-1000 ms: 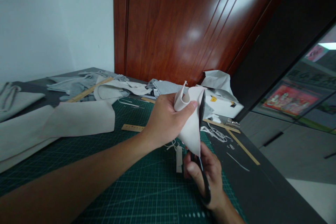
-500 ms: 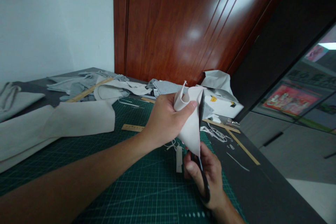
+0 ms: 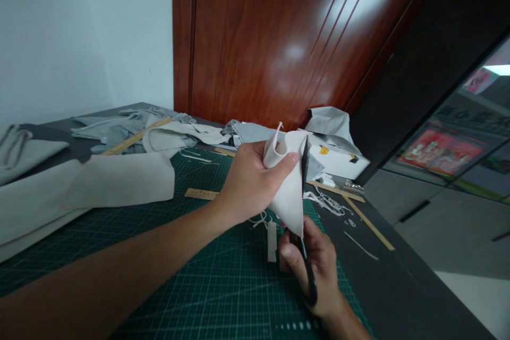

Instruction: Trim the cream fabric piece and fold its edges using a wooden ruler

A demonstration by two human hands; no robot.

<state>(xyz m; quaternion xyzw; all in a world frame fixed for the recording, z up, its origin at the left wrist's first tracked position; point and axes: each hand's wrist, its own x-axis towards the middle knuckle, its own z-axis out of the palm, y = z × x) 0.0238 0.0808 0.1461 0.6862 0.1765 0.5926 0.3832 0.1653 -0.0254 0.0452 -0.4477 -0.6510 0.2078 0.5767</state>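
Note:
My left hand (image 3: 249, 180) pinches a folded piece of off-white fabric (image 3: 290, 196) and holds it up above the green cutting mat (image 3: 191, 276). Below it, my right hand (image 3: 314, 268) grips black scissors (image 3: 306, 223) by the handles. The blades point upward along the right edge of the fabric, their tip near the top of the piece. Small fabric offcuts (image 3: 271, 234) lie on the mat just under both hands.
A large beige fabric piece (image 3: 91, 186) lies at the left. Wooden rulers (image 3: 368, 223) (image 3: 135, 137) and grey cloth (image 3: 115, 127) sit on the dark table. A white box (image 3: 338, 162) stands behind the hands. A red-brown door (image 3: 287, 37) rises at the back. The table edge runs down the right.
The scissors and my right hand have crept slightly upward along the fabric's edge. My left hand holds the fabric almost still.

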